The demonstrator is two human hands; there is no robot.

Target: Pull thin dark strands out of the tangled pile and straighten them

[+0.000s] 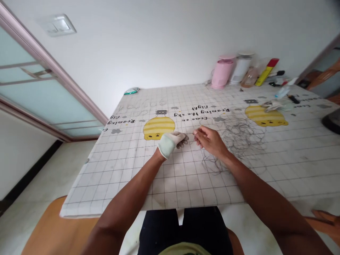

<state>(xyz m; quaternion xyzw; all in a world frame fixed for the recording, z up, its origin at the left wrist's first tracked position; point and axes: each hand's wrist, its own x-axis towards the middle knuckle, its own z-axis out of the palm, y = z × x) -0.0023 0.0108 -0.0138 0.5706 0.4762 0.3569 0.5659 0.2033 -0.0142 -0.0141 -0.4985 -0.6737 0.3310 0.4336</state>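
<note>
A loose tangle of thin dark strands (pixel 243 136), like thread or hair, is spread over the tablecloth (pixel 127 177) to the right. My left hand (pixel 175 140) wears a white glove with a pale green cuff, and its fingertips are pinched together. Bare and also pinching, my right hand (pixel 208 140) is a short gap to the right of it, at the tangle's left edge. A very faint strand seems to span the gap between my fingertips. Some of the tangle lies beneath my right wrist.
At the back right stand a pink cylinder (pixel 222 73), a white cylinder (pixel 241 69), a bottle (pixel 249 77) and a yellow-red box (pixel 267 72). Another glove (pixel 277 105) and a clear bottle (pixel 286 88) lie nearer. A green-white object (pixel 131 91) sits at the far left corner.
</note>
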